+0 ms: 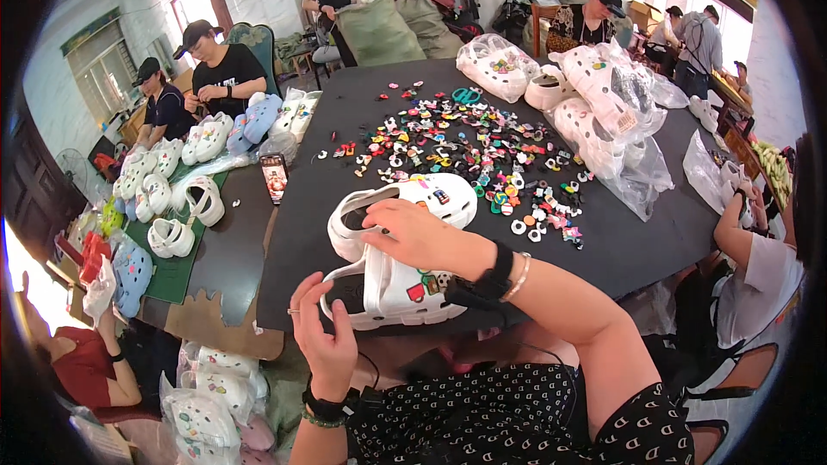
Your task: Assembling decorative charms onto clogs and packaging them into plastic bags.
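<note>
Two white clogs with holes and heel straps lie side by side before me, toes to the right. The far clog (457, 192) bears small charms on its upper. On the near clog (392, 310) sit several colourful charms (428, 286), one like a football. My right hand (409, 231) reaches across both, fingers curled over the edge of the far clog's foot opening. At the near clog's heel, my left hand (323, 336) is open, thumb and forefinger apart beside the heel strap. Beyond the clogs spreads a heap of small mixed shoe charms (457, 142).
Bagged white clogs (594, 95) lie at the table's far right. A phone (274, 179) rests left, near other clogs (172, 237) on a green mat (185, 271). Bagged clogs (211, 405) stand low at left. Several people sit or stand around; large sacks (379, 30) are behind.
</note>
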Motion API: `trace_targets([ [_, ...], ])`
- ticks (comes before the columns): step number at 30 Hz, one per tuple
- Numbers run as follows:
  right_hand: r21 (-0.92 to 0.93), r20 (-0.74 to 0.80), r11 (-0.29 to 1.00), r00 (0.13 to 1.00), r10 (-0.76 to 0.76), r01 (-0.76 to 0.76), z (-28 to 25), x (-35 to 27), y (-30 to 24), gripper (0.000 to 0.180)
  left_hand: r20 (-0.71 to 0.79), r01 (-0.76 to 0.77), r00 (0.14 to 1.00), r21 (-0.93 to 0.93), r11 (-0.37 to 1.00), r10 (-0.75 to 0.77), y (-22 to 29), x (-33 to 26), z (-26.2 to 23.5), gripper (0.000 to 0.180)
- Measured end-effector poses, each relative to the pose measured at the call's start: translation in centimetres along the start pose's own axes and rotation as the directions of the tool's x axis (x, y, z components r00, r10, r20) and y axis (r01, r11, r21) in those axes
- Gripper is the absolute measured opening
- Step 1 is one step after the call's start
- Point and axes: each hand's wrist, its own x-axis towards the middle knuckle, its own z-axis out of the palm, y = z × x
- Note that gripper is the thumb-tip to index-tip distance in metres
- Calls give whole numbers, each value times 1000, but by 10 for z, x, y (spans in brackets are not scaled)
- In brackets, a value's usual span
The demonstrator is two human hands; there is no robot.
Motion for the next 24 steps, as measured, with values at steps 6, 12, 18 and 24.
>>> trace_targets([
  [6,142,-250,990,967,47,-12,-64,-62,-5,22,57,-65,996,-26,998,66,16,5,12,27],
  [12,116,-197,967,949,247,-228,-63,-142,-3,25,445,526,814,-293,798,-374,5,25,26,28],
  [18,101,-181,958,942,281,-267,-27,-169,-12,70,595,730,663,-381,568,-453,-1,48,32,37],
  [24,9,-283,963,923,259,-268,-21,-153,-24,77,554,582,722,-164,797,-413,14,48,36,40],
])
